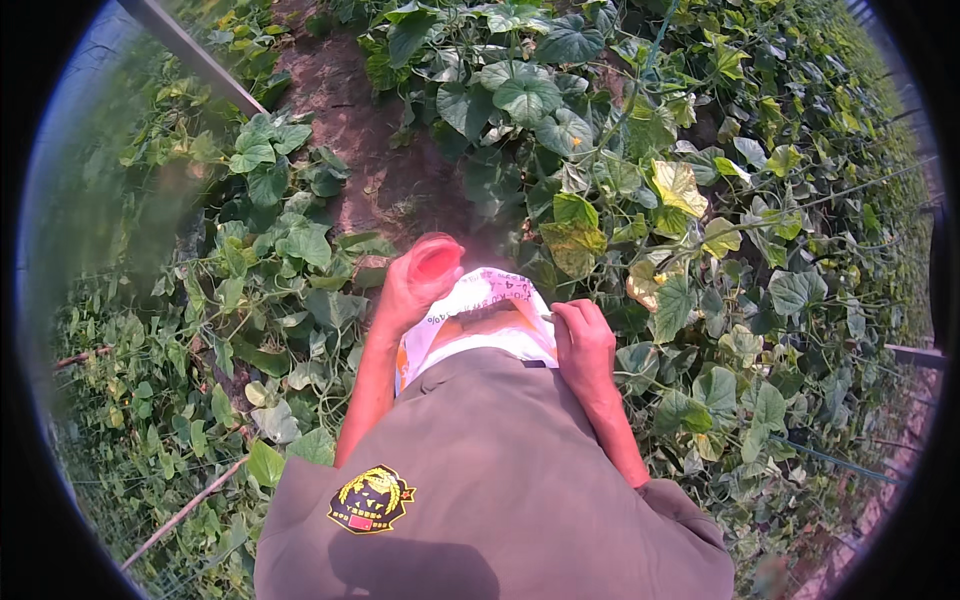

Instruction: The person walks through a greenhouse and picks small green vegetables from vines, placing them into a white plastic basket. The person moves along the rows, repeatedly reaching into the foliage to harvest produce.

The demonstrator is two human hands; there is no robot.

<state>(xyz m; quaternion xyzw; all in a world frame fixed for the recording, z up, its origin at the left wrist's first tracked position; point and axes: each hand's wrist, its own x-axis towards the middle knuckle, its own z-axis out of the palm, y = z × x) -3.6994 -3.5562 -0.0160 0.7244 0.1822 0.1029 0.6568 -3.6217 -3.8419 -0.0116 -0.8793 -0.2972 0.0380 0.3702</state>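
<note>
My left hand [409,292] is raised over the left side of the sack, its fingers around a pinkish-red, cup-like thing [437,261] that is blurred by motion. A white printed plastic sack [487,341] hangs at my waist, its upper edge bowed outward in front of me. What the sack holds cannot be made out. On the right, my right hand [585,345] has curled fingers pinching the sack's edge. The front of my grey-brown shirt [495,465], with a badge on it, covers the lower part of the view.
Leafy vines [525,97], probably cucumber, grow close on both sides, some leaves yellowed. A strip of bare soil [352,127] runs ahead between them. A pole [195,56] slants in at upper left, a thin stick [184,514] at lower left. Cords [840,457] cross the right-hand vines.
</note>
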